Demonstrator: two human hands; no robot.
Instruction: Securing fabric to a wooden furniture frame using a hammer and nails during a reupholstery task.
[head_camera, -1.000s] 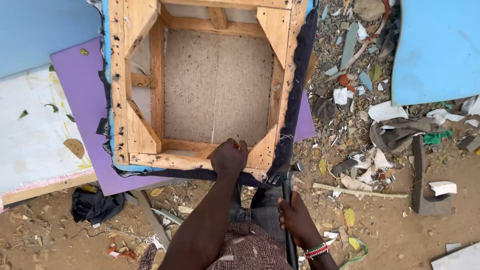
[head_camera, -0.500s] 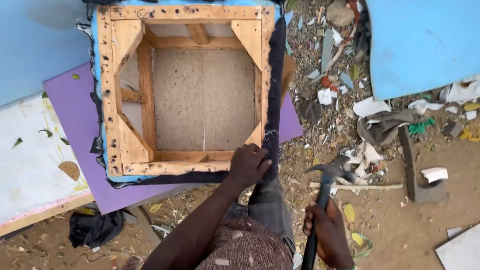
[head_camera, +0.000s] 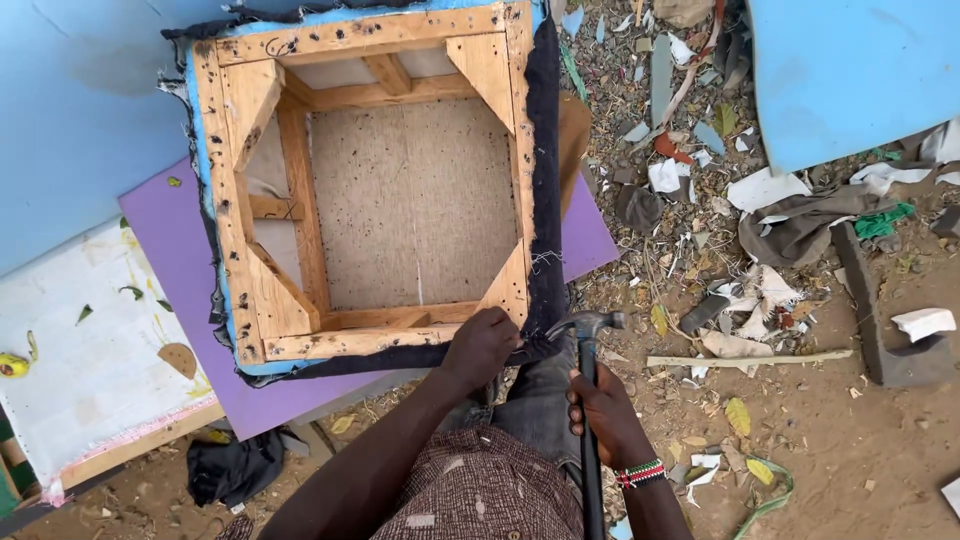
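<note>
Upturned wooden frame lying on a purple sheet, edged in dark cloth. Left hand pressed at the frame's near right corner, fingers curled, seemingly pinching that cloth. Right hand just beside the corner, fingers clamped around an upright hammer. Scattered debris right of the frame.

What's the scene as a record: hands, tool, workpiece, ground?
left hand: left hand pressed on the near edge of the wooden frame
right hand: right hand, grip closed on the hammer handle, head up beside the frame's near right corner
workpiece: square frame, corner braces, dark fabric along its right side
under it: purple board
ground: dirt, scraps, litter
</note>
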